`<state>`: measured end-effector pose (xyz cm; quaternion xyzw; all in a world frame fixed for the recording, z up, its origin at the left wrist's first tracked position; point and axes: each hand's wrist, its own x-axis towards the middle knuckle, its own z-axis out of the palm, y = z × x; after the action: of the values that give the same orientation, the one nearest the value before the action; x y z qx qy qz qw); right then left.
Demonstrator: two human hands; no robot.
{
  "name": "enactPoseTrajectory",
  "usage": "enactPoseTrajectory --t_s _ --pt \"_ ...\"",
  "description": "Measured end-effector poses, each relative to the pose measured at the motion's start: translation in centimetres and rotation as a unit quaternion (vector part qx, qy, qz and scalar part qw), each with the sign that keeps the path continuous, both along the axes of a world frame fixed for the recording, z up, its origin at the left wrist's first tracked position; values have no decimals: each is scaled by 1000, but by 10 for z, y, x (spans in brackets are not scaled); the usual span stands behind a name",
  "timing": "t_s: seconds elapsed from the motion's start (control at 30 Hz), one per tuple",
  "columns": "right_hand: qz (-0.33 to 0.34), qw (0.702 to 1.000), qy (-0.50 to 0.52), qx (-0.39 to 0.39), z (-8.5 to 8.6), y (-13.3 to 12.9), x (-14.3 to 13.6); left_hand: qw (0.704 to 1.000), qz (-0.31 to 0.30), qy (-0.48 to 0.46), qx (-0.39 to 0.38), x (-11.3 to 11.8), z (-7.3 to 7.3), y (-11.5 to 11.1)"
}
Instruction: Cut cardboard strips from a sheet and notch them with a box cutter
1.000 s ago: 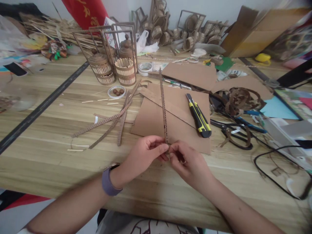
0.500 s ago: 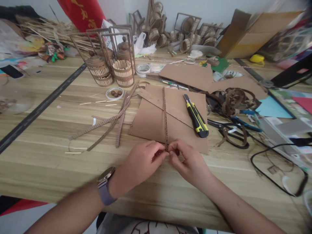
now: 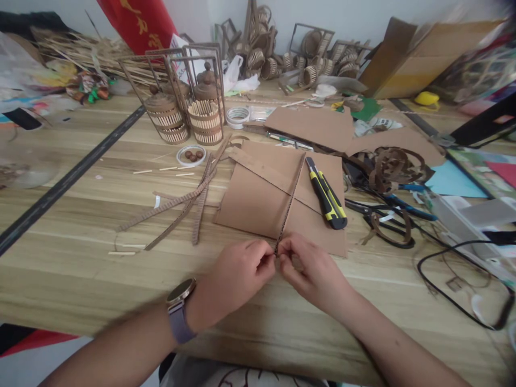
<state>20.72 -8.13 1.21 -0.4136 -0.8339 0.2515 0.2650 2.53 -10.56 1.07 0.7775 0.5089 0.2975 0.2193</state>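
A narrow corrugated cardboard strip [image 3: 291,201] stands on edge and slants away from me over a flat cardboard sheet [image 3: 253,201]. At its near end, the fingertips of my left hand [image 3: 244,271] and my right hand [image 3: 312,269] are pinched closed on it, almost touching each other. The exact grip of the fingertips is partly hidden. To the right of the strip, a black and yellow utility knife [image 3: 326,193] lies on the sheet with a bit of blade showing. Several loose corrugated strips [image 3: 199,212] lie to the left.
Small lidded stick baskets [image 3: 166,118] in frames stand at the back left. Beside them are tape rolls [image 3: 237,116], one ringing brown beads [image 3: 193,155]. Scissors [image 3: 389,228], coiled brown strips [image 3: 397,166] and a black cable [image 3: 423,258] crowd the right. An open carton [image 3: 419,62] sits behind.
The far end of the strip has swung to the right, towards the utility knife, so it now slants. My hands stay pinched at its near end, and my left wrist has shifted slightly right.
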Motion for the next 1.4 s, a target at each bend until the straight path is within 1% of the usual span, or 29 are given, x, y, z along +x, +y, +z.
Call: enactPoseTrajectory --t_s 0.13,0.23,0.3,0.37,0.47,0.53,0.6,0.73,0.87,0.93,1.03,1.1,1.2,1.3,1.4 --pt "4 1000 10 -16 2 2 1 999 6 -31 -26 1 2 0" --pt "-5 999 35 -18 4 4 3 993 25 -86 -82 0 5 2" --pt "-26 998 57 -4 6 7 5 981 52 -139 -123 -2 7 5" --pt "-63 995 80 11 7 9 8 964 80 -198 -160 -3 10 9" --pt "-119 986 116 3 5 12 13 933 100 -277 -208 -4 11 12" --pt "-140 980 138 -12 3 14 15 921 102 -306 -218 -3 11 12" --pt "-151 976 154 -22 0 15 16 918 99 -320 -214 -2 11 12" --pt "-162 971 173 -32 -3 15 13 914 94 -335 -208 -1 13 9" --pt "-161 972 170 -4 -3 12 7 918 91 -329 -202 -1 16 7" --pt "-141 978 148 35 -3 10 4 920 87 -327 -199 -2 17 7" --pt "-94 982 110 120 -1 6 1 923 87 -320 -197 -1 16 6" --pt "-71 978 91 174 -1 3 0 925 87 -312 -197 -1 14 6" --pt "-58 966 61 243 -1 -1 1 928 80 -304 -199 0 10 5" --pt "-36 962 45 267 0 -3 2 936 66 -285 -194 1 6 3" --pt "-21 964 42 262 2 -3 2 956 54 -242 -155 1 3 1"
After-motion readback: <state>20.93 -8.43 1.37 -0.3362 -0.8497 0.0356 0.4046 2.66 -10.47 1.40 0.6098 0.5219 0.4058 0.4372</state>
